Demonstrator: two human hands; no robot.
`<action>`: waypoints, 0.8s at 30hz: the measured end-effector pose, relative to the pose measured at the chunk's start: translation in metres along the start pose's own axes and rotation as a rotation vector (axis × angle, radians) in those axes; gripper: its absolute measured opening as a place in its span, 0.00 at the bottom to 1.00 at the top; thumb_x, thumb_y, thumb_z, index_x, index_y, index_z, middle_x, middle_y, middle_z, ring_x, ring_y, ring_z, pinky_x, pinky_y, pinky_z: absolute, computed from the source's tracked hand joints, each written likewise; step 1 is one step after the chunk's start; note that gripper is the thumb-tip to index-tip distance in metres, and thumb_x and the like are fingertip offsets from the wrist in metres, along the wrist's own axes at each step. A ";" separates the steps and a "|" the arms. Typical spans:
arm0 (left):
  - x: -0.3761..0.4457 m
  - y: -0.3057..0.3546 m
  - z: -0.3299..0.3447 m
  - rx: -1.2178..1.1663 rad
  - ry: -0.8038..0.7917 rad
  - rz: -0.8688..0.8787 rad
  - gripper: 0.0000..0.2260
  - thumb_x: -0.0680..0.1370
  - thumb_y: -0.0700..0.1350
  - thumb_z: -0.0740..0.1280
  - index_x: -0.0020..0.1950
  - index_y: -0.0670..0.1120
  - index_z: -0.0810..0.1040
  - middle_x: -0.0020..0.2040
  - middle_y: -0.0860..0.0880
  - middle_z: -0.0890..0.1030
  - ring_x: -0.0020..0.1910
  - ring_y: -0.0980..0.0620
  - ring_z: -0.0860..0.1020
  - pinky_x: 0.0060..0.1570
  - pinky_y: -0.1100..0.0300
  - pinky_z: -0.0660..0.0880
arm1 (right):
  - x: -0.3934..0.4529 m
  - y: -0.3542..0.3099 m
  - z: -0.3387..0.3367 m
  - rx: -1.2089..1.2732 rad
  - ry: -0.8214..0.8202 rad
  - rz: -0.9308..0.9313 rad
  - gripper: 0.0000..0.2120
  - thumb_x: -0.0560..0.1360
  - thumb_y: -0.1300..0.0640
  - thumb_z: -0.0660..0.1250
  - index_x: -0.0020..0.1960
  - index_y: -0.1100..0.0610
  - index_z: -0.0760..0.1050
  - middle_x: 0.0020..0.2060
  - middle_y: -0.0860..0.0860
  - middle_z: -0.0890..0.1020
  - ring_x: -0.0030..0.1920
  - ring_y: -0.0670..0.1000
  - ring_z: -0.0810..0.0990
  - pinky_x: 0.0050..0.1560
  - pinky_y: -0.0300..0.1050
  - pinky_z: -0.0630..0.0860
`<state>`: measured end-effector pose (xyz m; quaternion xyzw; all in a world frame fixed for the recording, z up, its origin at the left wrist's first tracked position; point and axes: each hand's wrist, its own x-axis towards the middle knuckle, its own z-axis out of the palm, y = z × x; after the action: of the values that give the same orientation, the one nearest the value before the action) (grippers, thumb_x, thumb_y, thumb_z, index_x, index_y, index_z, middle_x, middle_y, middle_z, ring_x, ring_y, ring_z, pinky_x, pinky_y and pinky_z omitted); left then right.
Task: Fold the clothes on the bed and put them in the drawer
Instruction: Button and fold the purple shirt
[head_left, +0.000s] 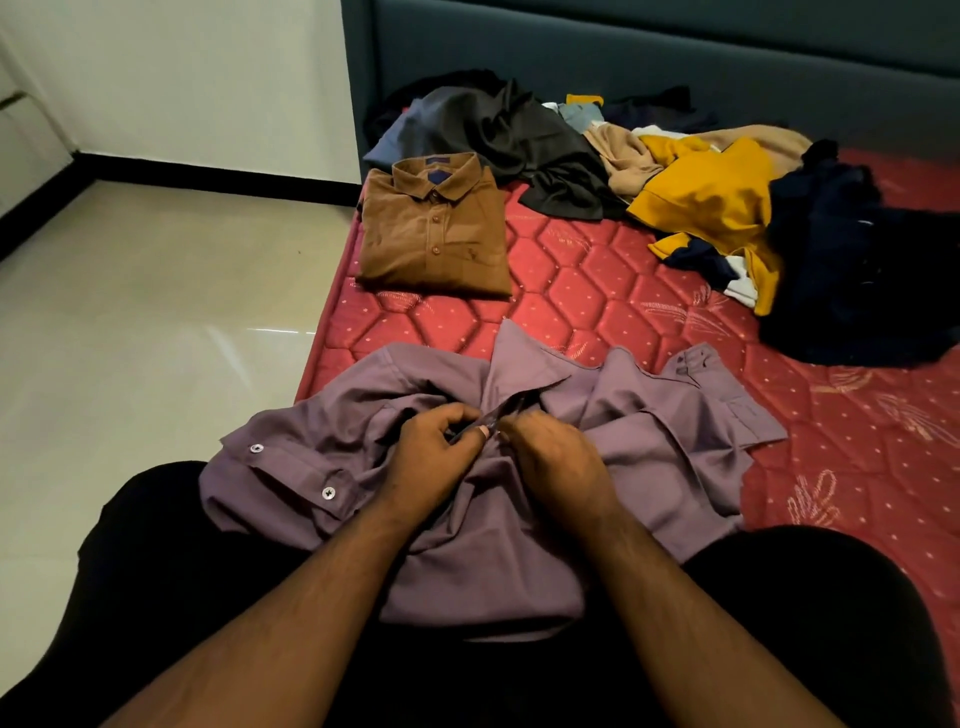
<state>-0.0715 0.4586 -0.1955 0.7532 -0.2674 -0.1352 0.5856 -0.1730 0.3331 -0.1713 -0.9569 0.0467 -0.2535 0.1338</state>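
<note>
Mauve long-sleeve button shirt (467, 519) lies rumpled, front up, across the person's lap & the near edge of a red quilted mattress (597, 291); fabric smooth w/ soft creases, collar pointing away, white buttons on the cuff at left. Left hand (431, 462) & right hand (556, 457) meet at the placket just below the collar, fingers curled tight, each pinching the shirt's front edge. Beyond: brown shirt (434, 234) folded square, then a loose pile of clothes (649, 171) by the dark headboard (675, 47).
</note>
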 end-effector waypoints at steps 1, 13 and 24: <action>-0.001 0.001 0.000 -0.036 -0.012 -0.016 0.04 0.75 0.36 0.71 0.45 0.44 0.85 0.40 0.51 0.85 0.38 0.59 0.80 0.42 0.65 0.76 | 0.000 0.001 0.000 0.029 0.013 0.000 0.12 0.75 0.53 0.60 0.46 0.59 0.80 0.37 0.53 0.81 0.37 0.52 0.78 0.38 0.42 0.70; -0.006 0.006 -0.003 -0.193 -0.134 -0.047 0.07 0.74 0.34 0.72 0.48 0.43 0.85 0.43 0.50 0.86 0.43 0.56 0.83 0.48 0.63 0.78 | -0.004 0.013 -0.002 0.401 -0.110 0.223 0.19 0.72 0.64 0.70 0.63 0.57 0.77 0.46 0.50 0.84 0.45 0.45 0.81 0.50 0.38 0.76; -0.008 0.006 -0.002 -0.311 -0.149 -0.180 0.06 0.72 0.34 0.74 0.48 0.41 0.85 0.44 0.47 0.86 0.45 0.54 0.84 0.47 0.65 0.77 | -0.005 0.013 0.003 0.058 -0.144 0.128 0.19 0.76 0.47 0.56 0.45 0.59 0.80 0.37 0.55 0.83 0.37 0.58 0.82 0.33 0.52 0.78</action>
<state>-0.0783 0.4633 -0.1899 0.6626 -0.2174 -0.2820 0.6590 -0.1759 0.3220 -0.1801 -0.9634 0.0907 -0.1764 0.1806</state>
